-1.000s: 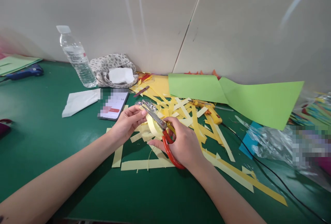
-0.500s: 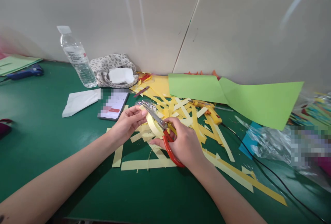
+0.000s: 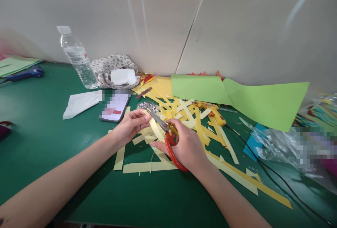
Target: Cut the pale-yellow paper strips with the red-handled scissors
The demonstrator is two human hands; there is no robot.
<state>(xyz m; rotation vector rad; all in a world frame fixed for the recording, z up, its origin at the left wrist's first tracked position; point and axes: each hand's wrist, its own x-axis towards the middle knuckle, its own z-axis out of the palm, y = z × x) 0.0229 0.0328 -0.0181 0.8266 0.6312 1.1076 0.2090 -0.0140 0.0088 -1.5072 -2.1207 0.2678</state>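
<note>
My left hand point(image 3: 133, 124) pinches the upper end of a pale yellow paper strip point(image 3: 157, 129) between thumb and fingers. In my right hand point(image 3: 185, 142) are scissors point(image 3: 172, 154) with red handles, their metal blades pointing up and left to the strip beside my left fingertips. Whether the blades are parted is too small to tell. Under and around both hands lie many yellow and pale yellow paper strips point(image 3: 150, 167) on the green table point(image 3: 126, 200). Just behind my left fingertips sits a clear container of small beads point(image 3: 148, 106).
A phone point(image 3: 116, 106), folded white paper point(image 3: 83, 103), a water bottle point(image 3: 79, 61) and a patterned pouch point(image 3: 116, 61) stand or lie at back left. Right are green sheets point(image 3: 265, 101), a yellow glue gun point(image 3: 217, 116) with black cord, and plastic bags point(image 3: 279, 149).
The scissor blades and my right hand have shifted very slightly left. The strip hangs a little straighter between my hands, and more of the bead container shows.
</note>
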